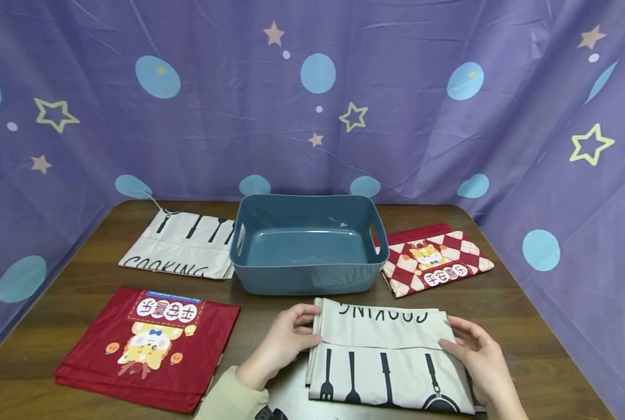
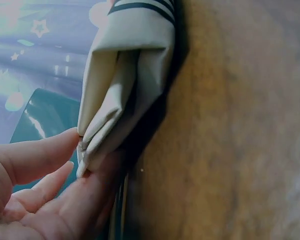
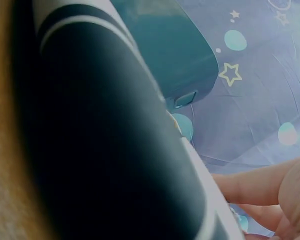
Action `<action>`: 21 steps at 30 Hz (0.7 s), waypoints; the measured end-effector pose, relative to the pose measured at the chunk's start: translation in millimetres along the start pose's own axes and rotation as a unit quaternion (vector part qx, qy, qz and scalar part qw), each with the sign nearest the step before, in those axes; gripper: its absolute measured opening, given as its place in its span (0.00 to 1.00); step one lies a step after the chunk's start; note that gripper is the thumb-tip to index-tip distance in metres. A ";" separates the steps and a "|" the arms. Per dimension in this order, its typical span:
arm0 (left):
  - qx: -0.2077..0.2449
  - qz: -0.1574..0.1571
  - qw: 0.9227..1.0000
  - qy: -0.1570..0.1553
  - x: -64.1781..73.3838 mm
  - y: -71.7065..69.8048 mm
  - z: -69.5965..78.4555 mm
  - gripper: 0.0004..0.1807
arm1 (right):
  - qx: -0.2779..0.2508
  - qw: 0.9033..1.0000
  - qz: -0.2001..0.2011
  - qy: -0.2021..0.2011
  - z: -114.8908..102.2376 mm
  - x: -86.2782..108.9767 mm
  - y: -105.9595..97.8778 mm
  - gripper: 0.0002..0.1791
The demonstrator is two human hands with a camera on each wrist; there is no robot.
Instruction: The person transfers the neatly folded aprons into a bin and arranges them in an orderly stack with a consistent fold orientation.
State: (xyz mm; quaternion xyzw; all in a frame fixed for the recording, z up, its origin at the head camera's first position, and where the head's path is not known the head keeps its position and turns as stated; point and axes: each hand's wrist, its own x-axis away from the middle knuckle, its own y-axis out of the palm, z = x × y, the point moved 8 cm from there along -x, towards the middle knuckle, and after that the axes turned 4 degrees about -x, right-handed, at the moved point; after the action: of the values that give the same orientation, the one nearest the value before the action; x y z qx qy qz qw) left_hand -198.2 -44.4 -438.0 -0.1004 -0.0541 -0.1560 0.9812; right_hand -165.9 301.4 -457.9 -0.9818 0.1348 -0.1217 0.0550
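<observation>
A folded white apron (image 1: 380, 356) with black utensil prints and the word COOKING lies in front of me, its print facing away from me. At its left edge my left hand (image 1: 286, 338) pinches the cloth, thumb on one side and fingers on the other; in the left wrist view the folded layers (image 2: 107, 110) show between them. My right hand (image 1: 475, 356) holds the opposite edge, thumb on top of the cloth. Close up in the right wrist view, a dark print on the apron (image 3: 110, 125) covers much of the picture, with the right hand (image 3: 270, 195) at its edge.
A blue plastic basket (image 1: 307, 280) with handle holes stands just beyond the apron. Another white COOKING apron (image 1: 186, 242) lies behind left. A red folded cloth (image 1: 149, 344) with a cartoon dog is at left, a red-and-white checked one (image 1: 438, 259) at right. A purple curtain (image 1: 312, 146) backs the table.
</observation>
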 end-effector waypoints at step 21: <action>0.014 -0.032 0.999 -0.022 -0.8 7.0 -1.9 0.26 | 0.028 0.999 -0.022 0.034 1.7 5.4 11.3 0.16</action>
State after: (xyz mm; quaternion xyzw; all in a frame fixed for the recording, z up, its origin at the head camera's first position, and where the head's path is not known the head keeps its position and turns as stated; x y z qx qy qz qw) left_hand -196.6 -38.1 -441.2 -0.0884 -0.0815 -0.1847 0.9754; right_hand -163.2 289.2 -460.0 -0.9778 0.1116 -0.1602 0.0755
